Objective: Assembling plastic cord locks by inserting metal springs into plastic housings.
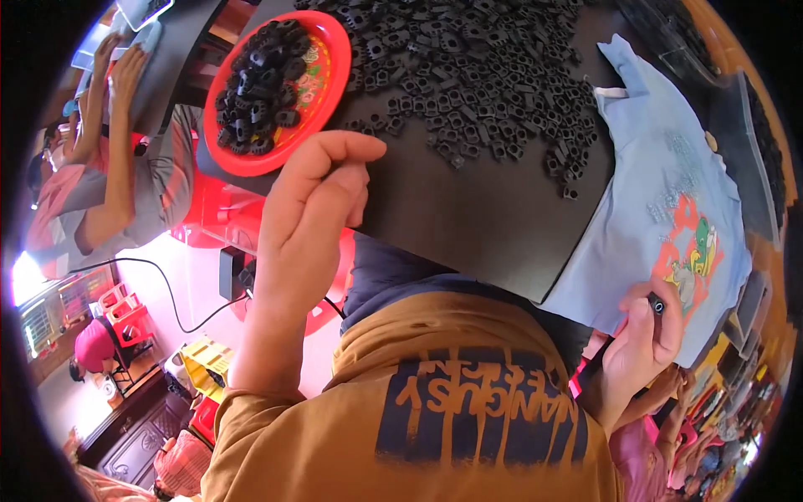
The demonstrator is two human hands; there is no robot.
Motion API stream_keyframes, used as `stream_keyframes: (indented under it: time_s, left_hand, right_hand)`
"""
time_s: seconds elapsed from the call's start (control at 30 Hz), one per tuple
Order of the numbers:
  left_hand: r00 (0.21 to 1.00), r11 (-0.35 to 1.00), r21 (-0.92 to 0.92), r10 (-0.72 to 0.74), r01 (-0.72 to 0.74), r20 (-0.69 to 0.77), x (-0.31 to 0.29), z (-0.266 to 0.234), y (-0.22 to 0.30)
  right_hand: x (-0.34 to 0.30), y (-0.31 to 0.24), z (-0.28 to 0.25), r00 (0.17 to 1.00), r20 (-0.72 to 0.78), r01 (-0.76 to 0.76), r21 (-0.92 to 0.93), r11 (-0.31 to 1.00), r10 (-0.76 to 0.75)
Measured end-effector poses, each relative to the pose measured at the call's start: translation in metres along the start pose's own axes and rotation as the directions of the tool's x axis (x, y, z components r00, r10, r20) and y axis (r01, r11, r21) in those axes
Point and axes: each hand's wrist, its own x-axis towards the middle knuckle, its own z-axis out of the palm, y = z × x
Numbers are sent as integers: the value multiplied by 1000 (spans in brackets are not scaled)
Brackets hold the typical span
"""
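Note:
My left hand [314, 192] is raised over the near left part of the dark table, close to the red plate. Its fingers curl loosely, the index finger stands apart from the thumb, and nothing shows between them. My right hand [648, 339] pinches a small black plastic part [657, 304] with a round hole in it, above the light blue cloth. Many similar black plastic parts [468, 84] lie spread in a heap on the table [477, 217]. The round red plate [339, 58], with a flowered inside, holds a pile of black ribbed pieces [263, 88].
The light blue printed cloth [652, 159], seemingly a garment, covers the table's right side. Clear plastic bins [757, 159] stand beyond it. Another person [117, 167] works at a table on the left. A red stool [217, 209] and a black cable [167, 289] are below.

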Motion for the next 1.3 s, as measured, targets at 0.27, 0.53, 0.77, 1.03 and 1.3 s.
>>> stream_keyframes:
  time_s: [0.27,0.53,0.77,1.03,1.3]
  left_hand:
    - [978,870,-472,-52,144,202,8,15,15]
    - [950,933,-318,-69,169,304,-13,55,20]
    - [953,994,-74,-50,76,300,-24,73,8]
    - [923,995,-99,55,-19,381,-17,80,0]
    - [889,997,-60,-8,40,458,-20,100,9]
  right_hand:
    - [-6,-19,0,995,54,-88,55,995,85]
    - [5,-29,24,931,353,5,242,970,-93]
    - [9,-24,25,916,391,-8,239,971,-89]
    - [8,-26,23,919,389,-35,251,967,-67]
    - [7,-18,26,905,397,75,202,977,-151]
